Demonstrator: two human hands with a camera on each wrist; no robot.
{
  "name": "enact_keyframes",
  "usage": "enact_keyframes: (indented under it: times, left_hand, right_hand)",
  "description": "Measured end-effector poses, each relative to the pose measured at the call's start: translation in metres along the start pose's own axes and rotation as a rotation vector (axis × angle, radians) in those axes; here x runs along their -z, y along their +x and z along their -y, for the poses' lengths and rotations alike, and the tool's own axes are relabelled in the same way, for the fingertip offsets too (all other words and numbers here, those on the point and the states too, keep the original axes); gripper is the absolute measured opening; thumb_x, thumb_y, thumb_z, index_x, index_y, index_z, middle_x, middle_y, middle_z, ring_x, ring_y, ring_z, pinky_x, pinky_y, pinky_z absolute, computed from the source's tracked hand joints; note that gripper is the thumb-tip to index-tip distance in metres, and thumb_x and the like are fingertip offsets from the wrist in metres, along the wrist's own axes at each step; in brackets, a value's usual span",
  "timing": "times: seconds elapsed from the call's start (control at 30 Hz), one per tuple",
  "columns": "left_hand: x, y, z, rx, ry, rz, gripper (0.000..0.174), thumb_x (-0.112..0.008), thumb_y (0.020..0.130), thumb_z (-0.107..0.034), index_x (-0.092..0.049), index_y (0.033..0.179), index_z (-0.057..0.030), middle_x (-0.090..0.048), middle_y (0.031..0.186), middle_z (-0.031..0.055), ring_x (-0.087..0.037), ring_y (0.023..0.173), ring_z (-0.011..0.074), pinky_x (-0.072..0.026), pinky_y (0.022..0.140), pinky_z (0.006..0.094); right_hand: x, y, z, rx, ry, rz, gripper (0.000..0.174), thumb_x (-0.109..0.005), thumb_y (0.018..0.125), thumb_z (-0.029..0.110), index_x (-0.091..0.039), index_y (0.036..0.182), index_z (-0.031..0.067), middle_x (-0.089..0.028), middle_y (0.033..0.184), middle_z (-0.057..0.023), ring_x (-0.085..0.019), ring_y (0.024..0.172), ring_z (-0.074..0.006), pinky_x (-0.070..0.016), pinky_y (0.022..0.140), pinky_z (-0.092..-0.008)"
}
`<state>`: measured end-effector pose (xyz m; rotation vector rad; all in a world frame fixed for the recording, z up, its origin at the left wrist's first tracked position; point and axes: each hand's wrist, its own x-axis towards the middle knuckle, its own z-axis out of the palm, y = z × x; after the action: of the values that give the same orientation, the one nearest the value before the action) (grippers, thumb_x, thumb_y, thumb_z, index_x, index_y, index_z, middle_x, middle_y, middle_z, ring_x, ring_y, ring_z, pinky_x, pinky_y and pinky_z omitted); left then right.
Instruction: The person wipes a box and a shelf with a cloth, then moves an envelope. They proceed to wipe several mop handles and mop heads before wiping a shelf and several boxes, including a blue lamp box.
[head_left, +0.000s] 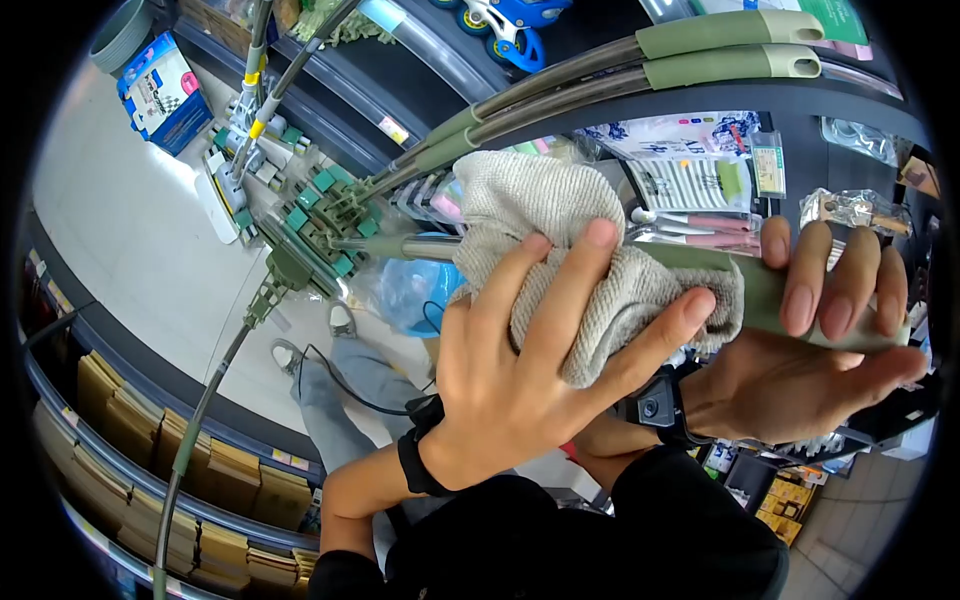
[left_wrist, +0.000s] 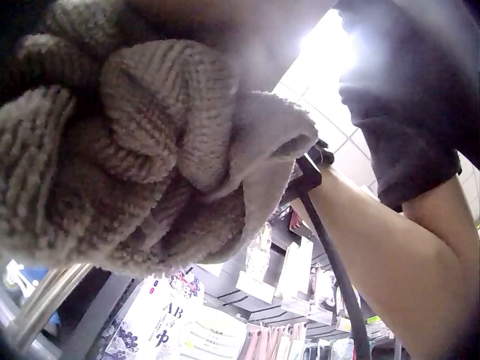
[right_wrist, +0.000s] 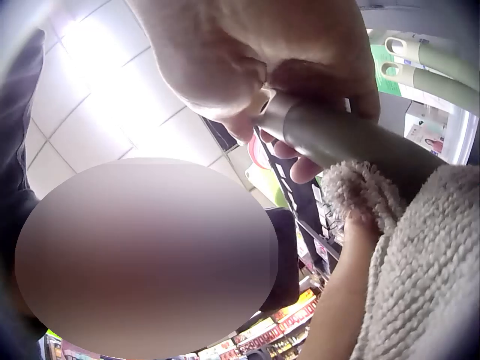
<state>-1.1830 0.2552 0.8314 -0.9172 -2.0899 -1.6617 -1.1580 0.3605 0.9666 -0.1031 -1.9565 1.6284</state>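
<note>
Pale grey cloth (head_left: 545, 190) lies bunched over the metal pole (head_left: 430, 246) and part of its green handle (head_left: 762, 295), under the left grip (head_left: 500, 400), whose visible fingers are spread nearly straight across it. The right grip (head_left: 785, 385) is curled round the handle's end. This looks like a wiping step; the next move calls for steady pressure along the pole while the right grip holds firm

The left hand (head_left: 520, 350) has its back up, the fingers a little apart and the thumb stretched toward the right hand (head_left: 800, 370). The right hand comes from below; its four fingers are curled, and its thumb points outward.
</note>
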Motion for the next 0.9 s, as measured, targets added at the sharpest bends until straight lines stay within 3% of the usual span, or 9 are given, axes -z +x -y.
enact_keyframes:
  times: [0.27, 0.33, 0.4, 0.47, 0.53, 0.57, 0.6, 0.73, 0.9]
  left_hand:
    - [0.024, 0.002, 0.026, 0.225, -0.129, 0.363, 0.082, -0.085, 0.052, -0.012, -0.064, 0.131, -0.0190, -0.051, 0.133, 0.0162, -0.051, 0.114, 0.0363, -0.0490, 0.092, 0.0446]
    - [0.021, 0.010, 0.018, 0.210, -0.117, 0.294, 0.075, -0.084, 0.055, -0.013, -0.066, 0.128, -0.0201, -0.055, 0.128, 0.0154, -0.054, 0.109, 0.0350, -0.0500, 0.088, 0.0439]
    - [0.014, 0.015, 0.009, 0.033, 0.010, 0.027, 0.059, -0.072, 0.075, -0.016, -0.062, 0.133, -0.0233, -0.060, 0.121, 0.0055, -0.058, 0.100, 0.0271, -0.0484, 0.072, 0.0335]
    - [0.009, 0.010, 0.020, 0.051, 0.028, -0.039, 0.054, -0.069, 0.078, -0.014, -0.062, 0.131, -0.0243, -0.060, 0.118, 0.0042, -0.058, 0.099, 0.0242, -0.0469, 0.068, 0.0317]
    - [0.013, -0.003, 0.042, 0.123, -0.040, 0.113, 0.053, -0.071, 0.079, -0.018, -0.062, 0.130, -0.0255, -0.059, 0.118, 0.0052, -0.058, 0.101, 0.0244, -0.0484, 0.069, 0.0332]
    - [0.005, -0.014, 0.056, 0.205, -0.043, 0.167, 0.061, -0.082, 0.060, -0.017, -0.067, 0.119, -0.0183, -0.060, 0.115, 0.0130, -0.058, 0.102, 0.0316, -0.0505, 0.083, 0.0421]
    - [-0.003, -0.027, 0.076, 0.275, -0.038, 0.222, 0.060, -0.081, 0.060, -0.017, -0.066, 0.118, -0.0175, -0.059, 0.113, 0.0118, -0.057, 0.104, 0.0309, -0.0501, 0.084, 0.0423]
    - [-0.023, -0.061, 0.131, 0.361, -0.025, 0.286, 0.057, -0.081, 0.060, -0.017, -0.064, 0.115, -0.0164, -0.058, 0.110, 0.0090, -0.055, 0.106, 0.0295, -0.0489, 0.085, 0.0424]
    - [-0.010, -0.051, 0.106, 0.263, -0.072, 0.258, 0.055, -0.077, 0.064, -0.013, -0.065, 0.117, -0.0180, -0.059, 0.112, 0.0071, -0.054, 0.106, 0.0284, -0.0463, 0.085, 0.0411]
  right_hand:
    - [-0.003, -0.007, 0.006, -0.008, -0.112, -0.058, 0.033, -0.060, 0.096, 0.049, -0.053, 0.095, 0.0160, -0.050, 0.077, 0.0026, -0.053, 0.071, -0.0131, -0.0410, 0.089, -0.0403]
    - [-0.010, -0.003, 0.006, -0.006, -0.085, -0.052, 0.032, -0.061, 0.096, 0.046, -0.052, 0.094, 0.0156, -0.050, 0.077, 0.0017, -0.054, 0.071, -0.0143, -0.0407, 0.092, -0.0403]
    - [-0.017, -0.001, 0.002, 0.025, 0.039, -0.016, 0.024, -0.061, 0.096, 0.035, -0.051, 0.093, 0.0129, -0.048, 0.078, -0.0002, -0.052, 0.072, -0.0148, -0.0391, 0.095, -0.0411]
    - [-0.041, 0.010, -0.011, 0.164, -0.044, -0.158, 0.041, -0.043, 0.103, 0.047, -0.055, 0.080, 0.0164, -0.056, 0.067, 0.0044, -0.057, 0.058, -0.0125, -0.0489, 0.058, -0.0252]
    - [-0.039, 0.008, -0.012, 0.195, -0.154, -0.298, 0.043, -0.048, 0.100, 0.052, -0.056, 0.080, 0.0147, -0.060, 0.074, 0.0035, -0.061, 0.065, -0.0162, -0.0509, 0.065, -0.0292]
    - [-0.020, 0.005, -0.006, 0.149, -0.092, -0.184, 0.033, -0.052, 0.099, 0.046, -0.053, 0.088, 0.0148, -0.053, 0.077, 0.0010, -0.055, 0.068, -0.0153, -0.0441, 0.078, -0.0347]
    - [-0.006, 0.004, -0.001, 0.100, -0.032, -0.071, 0.026, -0.057, 0.098, 0.040, -0.049, 0.095, 0.0149, -0.047, 0.080, -0.0015, -0.050, 0.072, -0.0144, -0.0372, 0.091, -0.0403]
    - [0.006, 0.006, -0.006, 0.130, -0.079, -0.198, 0.027, -0.060, 0.096, 0.035, -0.047, 0.089, 0.0120, -0.044, 0.078, -0.0012, -0.045, 0.070, -0.0134, -0.0347, 0.089, -0.0383]
    - [0.010, 0.000, 0.000, 0.133, -0.044, -0.124, 0.026, -0.060, 0.096, 0.034, -0.052, 0.086, 0.0116, -0.043, 0.076, -0.0004, -0.045, 0.066, -0.0117, -0.0357, 0.078, -0.0316]
